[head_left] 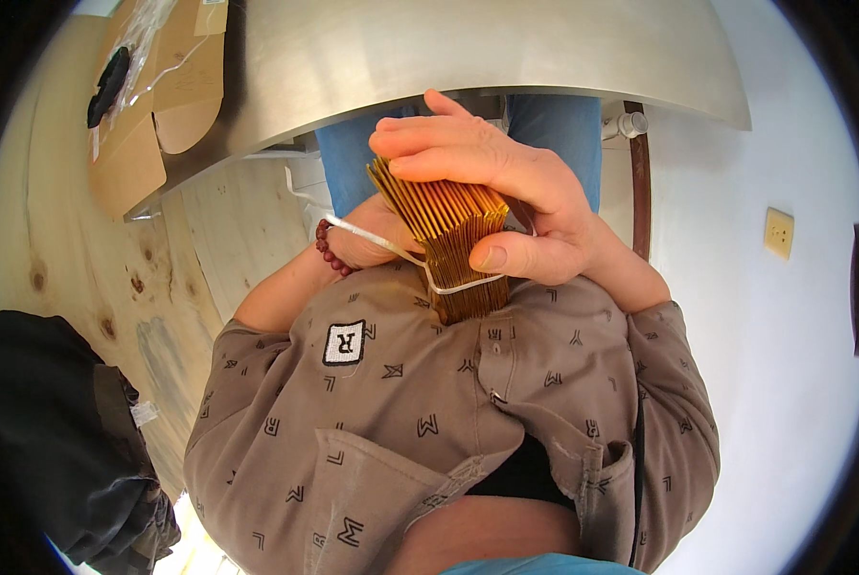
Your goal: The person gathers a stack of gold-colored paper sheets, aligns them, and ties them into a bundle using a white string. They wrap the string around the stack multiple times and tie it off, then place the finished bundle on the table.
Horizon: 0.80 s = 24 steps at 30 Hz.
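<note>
A thick bundle of gold-coloured flat pieces (pixel 453 216) is held upright against my chest, its upper edges fanned slightly. Around it runs a thin white band (pixel 377 240), with one loose end trailing off to the left. My right hand (pixel 506 172) grips the bundle, fingers stretched across the top and thumb against the near side. My left hand (pixel 367 235), with a dark red bead bracelet (pixel 329 247) at the wrist, clasps the bundle from the left and behind. Its fingers are mostly hidden by the bundle.
Beyond my hands stands a metal table (pixel 487 48) with a curved-looking near edge. An opened cardboard box (pixel 190 81) lies on its left end. Black cloth (pixel 56 431) hangs at lower left. A white wall with an outlet (pixel 779 233) is on the right, near a brown pipe (pixel 640 192).
</note>
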Each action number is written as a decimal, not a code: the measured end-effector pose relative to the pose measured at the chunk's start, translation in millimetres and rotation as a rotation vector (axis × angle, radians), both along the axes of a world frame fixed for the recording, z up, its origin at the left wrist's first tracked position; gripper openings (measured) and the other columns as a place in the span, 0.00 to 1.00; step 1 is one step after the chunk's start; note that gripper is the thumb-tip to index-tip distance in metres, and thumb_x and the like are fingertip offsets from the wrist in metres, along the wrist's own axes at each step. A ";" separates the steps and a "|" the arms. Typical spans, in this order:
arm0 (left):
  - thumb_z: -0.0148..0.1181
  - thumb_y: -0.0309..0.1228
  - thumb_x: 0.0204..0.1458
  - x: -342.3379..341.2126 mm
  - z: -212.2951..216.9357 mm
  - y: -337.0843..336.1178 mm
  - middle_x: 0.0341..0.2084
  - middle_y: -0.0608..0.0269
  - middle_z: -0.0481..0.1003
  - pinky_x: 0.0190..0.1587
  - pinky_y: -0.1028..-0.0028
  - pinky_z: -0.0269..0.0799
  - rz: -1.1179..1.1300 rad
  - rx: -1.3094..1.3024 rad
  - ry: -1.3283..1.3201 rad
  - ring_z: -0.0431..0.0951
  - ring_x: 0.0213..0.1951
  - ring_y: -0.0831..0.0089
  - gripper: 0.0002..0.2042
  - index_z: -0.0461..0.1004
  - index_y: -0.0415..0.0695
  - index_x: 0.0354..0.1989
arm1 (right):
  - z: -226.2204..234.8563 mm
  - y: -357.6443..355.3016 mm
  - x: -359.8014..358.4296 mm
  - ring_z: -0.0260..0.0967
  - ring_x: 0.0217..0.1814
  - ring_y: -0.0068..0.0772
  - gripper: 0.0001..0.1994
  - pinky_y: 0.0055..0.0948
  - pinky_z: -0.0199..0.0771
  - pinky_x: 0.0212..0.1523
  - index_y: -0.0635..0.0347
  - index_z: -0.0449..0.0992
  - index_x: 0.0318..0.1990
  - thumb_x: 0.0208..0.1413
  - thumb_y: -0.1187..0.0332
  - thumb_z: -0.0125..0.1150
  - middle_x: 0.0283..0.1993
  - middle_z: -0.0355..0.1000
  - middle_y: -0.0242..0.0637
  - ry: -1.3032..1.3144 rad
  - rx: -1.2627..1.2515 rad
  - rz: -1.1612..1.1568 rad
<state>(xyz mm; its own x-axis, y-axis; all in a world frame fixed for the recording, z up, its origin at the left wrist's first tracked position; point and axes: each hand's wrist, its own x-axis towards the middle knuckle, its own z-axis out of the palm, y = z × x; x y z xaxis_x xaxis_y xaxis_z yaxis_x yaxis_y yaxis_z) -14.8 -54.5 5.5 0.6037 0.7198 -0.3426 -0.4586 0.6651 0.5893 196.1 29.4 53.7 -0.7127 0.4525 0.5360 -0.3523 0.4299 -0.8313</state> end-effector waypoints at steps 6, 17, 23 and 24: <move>0.42 0.47 0.72 -1.6 -4.9 4.5 0.72 0.61 0.56 0.75 0.65 0.50 -0.117 0.168 0.117 0.55 0.73 0.71 0.28 0.49 0.53 0.76 | 0.9 -2.0 1.4 0.62 0.74 0.55 0.31 0.57 0.34 0.78 0.71 0.73 0.62 0.62 0.51 0.56 0.65 0.71 0.56 -0.009 0.025 0.007; 0.44 0.44 0.71 -4.6 -1.5 13.6 0.68 0.59 0.61 0.71 0.65 0.59 -0.060 0.533 0.234 0.61 0.70 0.68 0.26 0.54 0.50 0.74 | -5.3 8.5 5.6 0.70 0.62 0.52 0.24 0.61 0.53 0.73 0.66 0.75 0.54 0.57 0.56 0.65 0.58 0.73 0.54 0.147 0.173 -0.142; 0.46 0.41 0.71 -8.2 2.0 20.4 0.67 0.57 0.63 0.69 0.65 0.63 -0.084 0.745 0.253 0.64 0.68 0.66 0.25 0.56 0.49 0.74 | -7.3 3.0 5.3 0.72 0.52 0.43 0.18 0.59 0.62 0.69 0.64 0.78 0.49 0.53 0.64 0.69 0.50 0.76 0.46 0.199 0.059 -0.155; 0.46 0.41 0.71 -8.4 2.5 21.3 0.67 0.57 0.63 0.69 0.65 0.64 -0.085 0.767 0.255 0.65 0.68 0.66 0.25 0.56 0.49 0.73 | -7.1 2.4 5.4 0.72 0.52 0.42 0.17 0.59 0.63 0.68 0.64 0.78 0.48 0.53 0.65 0.69 0.49 0.76 0.45 0.211 0.050 -0.155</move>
<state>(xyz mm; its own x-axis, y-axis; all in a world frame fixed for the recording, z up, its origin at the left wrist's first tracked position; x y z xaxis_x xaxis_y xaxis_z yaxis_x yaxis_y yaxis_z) -23.3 -33.2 8.0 0.6370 0.7653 0.0927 -0.2146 0.0606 0.9748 201.5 31.7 46.6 -0.5072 0.5166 0.6898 -0.4425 0.5308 -0.7228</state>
